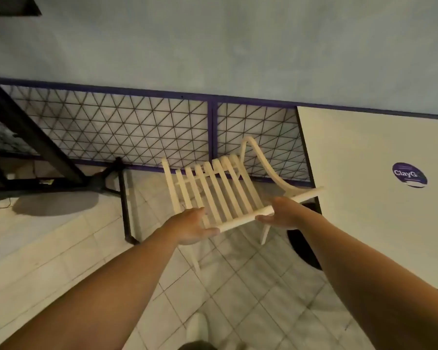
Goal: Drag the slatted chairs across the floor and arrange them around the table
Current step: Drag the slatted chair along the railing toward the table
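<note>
A cream slatted chair (220, 188) stands on the tiled floor in front of me, its back toward me and one curved armrest (268, 168) rising on the right. My left hand (191, 227) grips the left end of the chair's top rail. My right hand (283, 213) holds the same rail further right, thumb under it. The white square table (364, 198) stands directly right of the chair, its edge almost touching the rail's right end.
A purple-framed wire mesh fence (111, 130) runs behind the chair below a pale wall. A black metal frame (23, 130) and a black post (125, 205) stand at the left. The table's dark round base (304, 248) sits beside the chair's right leg.
</note>
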A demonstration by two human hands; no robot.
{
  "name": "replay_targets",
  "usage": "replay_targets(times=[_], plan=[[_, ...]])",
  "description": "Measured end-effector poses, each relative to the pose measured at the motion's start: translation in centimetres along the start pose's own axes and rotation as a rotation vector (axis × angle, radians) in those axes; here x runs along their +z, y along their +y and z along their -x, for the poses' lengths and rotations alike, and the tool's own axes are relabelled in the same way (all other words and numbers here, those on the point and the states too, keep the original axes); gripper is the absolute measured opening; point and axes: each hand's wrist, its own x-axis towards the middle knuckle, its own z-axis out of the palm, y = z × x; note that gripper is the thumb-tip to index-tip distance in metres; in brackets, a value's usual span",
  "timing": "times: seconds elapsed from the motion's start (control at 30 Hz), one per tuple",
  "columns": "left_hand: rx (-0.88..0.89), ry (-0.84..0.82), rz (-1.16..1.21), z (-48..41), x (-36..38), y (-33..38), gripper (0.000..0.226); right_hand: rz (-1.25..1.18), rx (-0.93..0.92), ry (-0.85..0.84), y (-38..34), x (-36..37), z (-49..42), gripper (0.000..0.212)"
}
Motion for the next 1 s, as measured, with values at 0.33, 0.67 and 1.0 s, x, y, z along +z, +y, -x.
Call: replay_targets(times=[0.33,0.67,1.0], plan=[[-0.005,-0.143,0.042,-4.3,4.8,-0.1,0.082,0.146,-0.001,-0.041,1.8,1.7,-4.5,0.074],[-0.129,-0.113,-0.053,-8.0,7.0,2.4,0.072,0.339,-0.109,-0.172,6.6,0.8,-9.4,0.064],[-0.235,-0.092,-0.133,-11.0,8.5,3.4,0.068,0.428,-0.104,-0.229,11.3,-0.5,-13.3,0.052]])
